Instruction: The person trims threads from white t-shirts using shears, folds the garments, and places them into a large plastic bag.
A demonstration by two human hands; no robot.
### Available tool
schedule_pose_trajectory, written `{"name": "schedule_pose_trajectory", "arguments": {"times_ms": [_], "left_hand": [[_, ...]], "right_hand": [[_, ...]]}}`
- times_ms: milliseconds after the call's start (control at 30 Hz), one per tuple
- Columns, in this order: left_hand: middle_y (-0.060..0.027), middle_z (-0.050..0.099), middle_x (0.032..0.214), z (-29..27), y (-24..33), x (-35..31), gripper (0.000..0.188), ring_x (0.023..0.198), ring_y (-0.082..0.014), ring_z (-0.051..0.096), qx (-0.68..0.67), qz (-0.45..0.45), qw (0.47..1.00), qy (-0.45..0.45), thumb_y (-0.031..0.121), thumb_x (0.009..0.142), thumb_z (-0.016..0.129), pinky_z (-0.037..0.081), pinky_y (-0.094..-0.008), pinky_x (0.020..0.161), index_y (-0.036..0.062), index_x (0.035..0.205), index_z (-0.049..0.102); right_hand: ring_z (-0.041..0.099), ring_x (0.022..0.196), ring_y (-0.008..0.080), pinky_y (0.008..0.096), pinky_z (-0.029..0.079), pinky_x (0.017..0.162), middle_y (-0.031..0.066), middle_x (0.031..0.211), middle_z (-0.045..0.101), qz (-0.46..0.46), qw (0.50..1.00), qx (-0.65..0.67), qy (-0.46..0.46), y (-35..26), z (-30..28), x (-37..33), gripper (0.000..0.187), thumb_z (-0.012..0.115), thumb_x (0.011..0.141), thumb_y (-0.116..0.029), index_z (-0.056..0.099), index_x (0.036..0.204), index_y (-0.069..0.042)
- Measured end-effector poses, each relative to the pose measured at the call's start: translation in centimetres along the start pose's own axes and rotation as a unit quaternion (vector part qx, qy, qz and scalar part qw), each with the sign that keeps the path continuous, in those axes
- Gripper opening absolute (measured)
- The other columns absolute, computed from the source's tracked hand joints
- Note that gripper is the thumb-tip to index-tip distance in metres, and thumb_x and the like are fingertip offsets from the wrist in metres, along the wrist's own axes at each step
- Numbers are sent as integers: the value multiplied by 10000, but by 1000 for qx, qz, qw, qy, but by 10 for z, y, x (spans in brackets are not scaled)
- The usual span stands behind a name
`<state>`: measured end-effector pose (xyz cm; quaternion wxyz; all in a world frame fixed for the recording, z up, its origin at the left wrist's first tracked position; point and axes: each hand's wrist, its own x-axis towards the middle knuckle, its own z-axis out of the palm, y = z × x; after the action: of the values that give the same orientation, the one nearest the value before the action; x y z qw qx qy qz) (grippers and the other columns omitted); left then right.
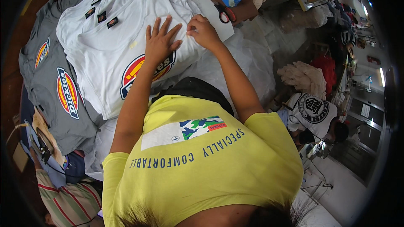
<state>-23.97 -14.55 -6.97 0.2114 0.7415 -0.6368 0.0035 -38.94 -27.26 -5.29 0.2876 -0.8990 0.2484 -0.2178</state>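
The white sleeveless top [113,44] lies uppermost on a stack of white garments, before the person. The left hand [160,44] rests on it, fingers spread; the right hand [205,32] has its fingers drawn together at the far-right side (whether they pinch cloth, I cannot tell). Grey shirts [44,80] lie leftward; scissors [218,7] sit beyond the right hand.
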Motion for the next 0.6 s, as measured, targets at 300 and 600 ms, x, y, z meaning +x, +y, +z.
{"name": "schedule_pose_trajectory", "arguments": {"times_ms": [300, 600], "left_hand": [[-1, 259, 1469, -2, 1, 1, 549, 1353, -293, 208, 17, -8, 999, -26, 482, 792, 572, 134, -528, 1070, 361, 1311, 436], [-50, 266, 1458, -10, 15, -7, 474, 1339, -369, 200, 10, 53, 997, -63, 151, 823, 520, 161, -553, 1067, 358, 1249, 514]], "right_hand": [[505, 643, 76, 214, 408, 577, -8, 763, 572, 269, 885, 321, 202, 86, -67, 13, 172, 705, 764, -157, 614, 842, -34], [548, 690, 89, 213, 434, 600, 14, 760, 567, 260, 931, 250, 51, 76, -124, 31, 215, 723, 746, -177, 617, 852, -22]]}}
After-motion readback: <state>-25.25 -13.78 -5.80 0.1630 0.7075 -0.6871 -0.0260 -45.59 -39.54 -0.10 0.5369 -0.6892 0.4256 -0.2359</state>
